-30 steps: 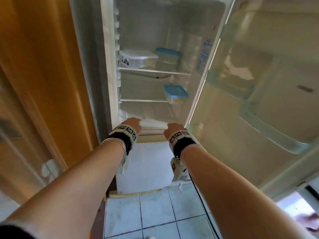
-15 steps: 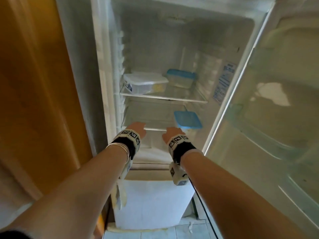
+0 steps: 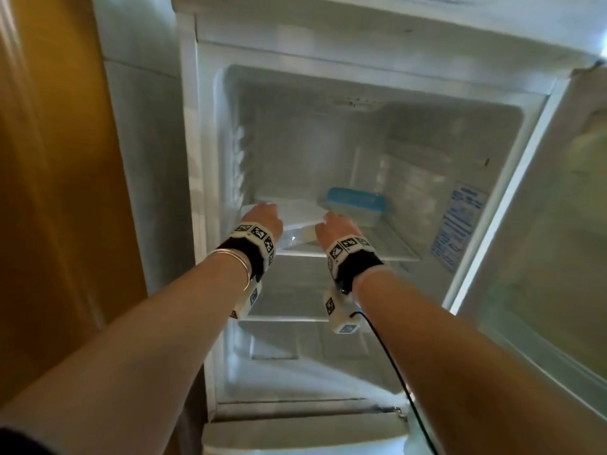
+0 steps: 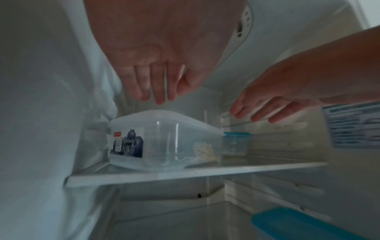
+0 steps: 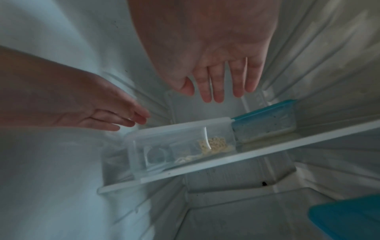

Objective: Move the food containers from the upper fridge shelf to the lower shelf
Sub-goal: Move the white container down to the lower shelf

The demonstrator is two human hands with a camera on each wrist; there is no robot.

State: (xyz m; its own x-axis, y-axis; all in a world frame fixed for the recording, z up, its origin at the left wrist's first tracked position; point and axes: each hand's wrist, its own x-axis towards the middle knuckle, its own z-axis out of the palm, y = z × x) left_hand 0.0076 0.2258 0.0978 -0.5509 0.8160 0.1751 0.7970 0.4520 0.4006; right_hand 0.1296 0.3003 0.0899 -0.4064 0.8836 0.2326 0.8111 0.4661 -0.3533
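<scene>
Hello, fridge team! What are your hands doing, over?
Left hand and right hand open, above the clear white-lidded plastic box. Box on upper glass shelf, untouched. Small blue-lidded tub beside it. Path clear.

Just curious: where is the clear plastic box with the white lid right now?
The clear white-lidded plastic box sits at the upper glass shelf's left end, beside a blue-lidded tub.

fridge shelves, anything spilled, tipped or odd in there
Nothing stands out. The clear container and the blue-lidded container sit flat, lids on, on the upper shelf. Both hands, left hand and right hand, hover open above, touching nothing.
</scene>
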